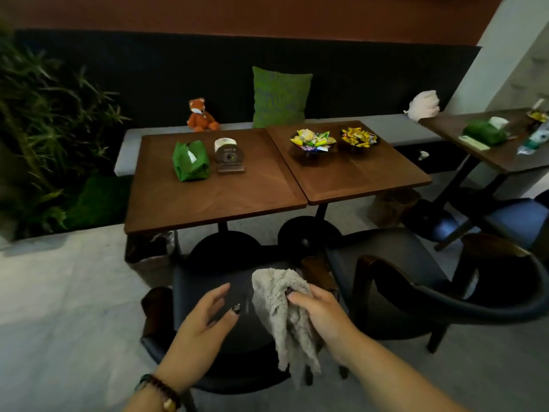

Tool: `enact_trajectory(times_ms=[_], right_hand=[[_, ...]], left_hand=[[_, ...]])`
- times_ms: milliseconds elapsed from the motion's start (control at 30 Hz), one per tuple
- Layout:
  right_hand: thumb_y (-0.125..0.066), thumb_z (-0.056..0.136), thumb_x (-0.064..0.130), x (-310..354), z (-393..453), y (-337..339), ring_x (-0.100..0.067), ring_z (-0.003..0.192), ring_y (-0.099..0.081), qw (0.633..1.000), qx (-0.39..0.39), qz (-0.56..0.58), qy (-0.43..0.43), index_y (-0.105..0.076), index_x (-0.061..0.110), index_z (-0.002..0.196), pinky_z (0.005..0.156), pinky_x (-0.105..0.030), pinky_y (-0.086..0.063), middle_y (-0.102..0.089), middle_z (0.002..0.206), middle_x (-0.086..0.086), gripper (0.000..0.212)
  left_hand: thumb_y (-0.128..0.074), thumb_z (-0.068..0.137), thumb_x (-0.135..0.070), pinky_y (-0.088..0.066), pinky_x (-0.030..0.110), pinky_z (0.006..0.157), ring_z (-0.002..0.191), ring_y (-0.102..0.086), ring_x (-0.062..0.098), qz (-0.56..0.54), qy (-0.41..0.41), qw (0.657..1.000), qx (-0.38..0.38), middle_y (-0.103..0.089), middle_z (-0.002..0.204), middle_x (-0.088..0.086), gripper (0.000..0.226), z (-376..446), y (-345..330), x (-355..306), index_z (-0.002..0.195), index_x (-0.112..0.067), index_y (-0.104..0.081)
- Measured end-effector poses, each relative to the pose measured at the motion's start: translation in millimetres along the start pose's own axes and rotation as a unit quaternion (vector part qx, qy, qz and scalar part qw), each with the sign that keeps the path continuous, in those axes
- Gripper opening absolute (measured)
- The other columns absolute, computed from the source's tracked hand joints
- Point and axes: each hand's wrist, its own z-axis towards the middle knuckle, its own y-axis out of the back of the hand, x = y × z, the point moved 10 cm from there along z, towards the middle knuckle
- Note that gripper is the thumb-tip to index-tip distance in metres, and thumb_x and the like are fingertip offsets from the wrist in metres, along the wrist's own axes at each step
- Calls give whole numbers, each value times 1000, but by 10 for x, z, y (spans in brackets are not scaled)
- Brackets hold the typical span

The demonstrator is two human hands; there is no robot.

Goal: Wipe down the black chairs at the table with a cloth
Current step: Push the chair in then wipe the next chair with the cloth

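A black chair (205,281) stands right below me, its seat facing the wooden tables. A second black chair (416,263) with a curved backrest stands to its right. My right hand (322,313) grips a crumpled grey cloth (285,310), which hangs down over the near chair's seat. My left hand (205,319) hovers over the same seat with fingers spread and holds nothing, a short way left of the cloth.
Two wooden tables (237,200) stand pushed together, bearing a green tissue pouch (190,162), a sign stand (228,156) and two snack bowls (313,141). A bench with a green cushion (279,96) and a fox toy (200,115) runs behind. A third table (502,156) and another chair (517,218) stand right; plants (44,129) left.
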Motion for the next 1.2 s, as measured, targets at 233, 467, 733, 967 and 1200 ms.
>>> enact_trajectory(times_ms=[233,467,733,967,1200], right_hand=[[-65,91,10,531,-88,-556,-20,96,-70,998,15,-17,60,-66,19,108,84,-36,-56,-74,101,-3,20],[-62,91,2,822,115,-784,-17,92,-72,996,27,-35,77,-71,16,102,75,-26,-57,-75,96,-2,20],[-60,95,19,616,833,-240,-11,97,-66,987,-63,-144,21,-66,27,108,86,-31,-55,-68,106,6,16],[-53,98,19,141,1402,782,-15,94,-64,973,-191,-79,-100,-66,24,102,72,-26,-52,-66,106,-1,14],[-57,96,20,62,1581,1058,-17,96,-65,953,-271,-9,-135,-68,24,101,70,-26,-52,-68,103,-3,13]], left_hand=[[-71,75,-38,-46,23,99,123,-51,-2,-61,-95,992,48,-55,132,-20,58,-62,326,-594,128,-42,-48],[-82,63,-28,-55,21,76,103,-68,11,-106,-57,992,44,-72,110,-6,59,250,503,-582,118,-23,-61],[-82,70,-3,-53,14,61,81,-71,6,-115,-18,993,-24,-76,86,-8,29,977,511,-449,91,-20,-71],[-71,85,-12,-50,13,70,93,-67,3,-51,-16,998,-34,-71,101,-7,24,1941,290,-446,106,-22,-65],[-67,89,-14,-52,24,85,102,-64,7,1,-21,999,46,-67,113,-3,32,2494,-18,-469,120,-15,-60]])
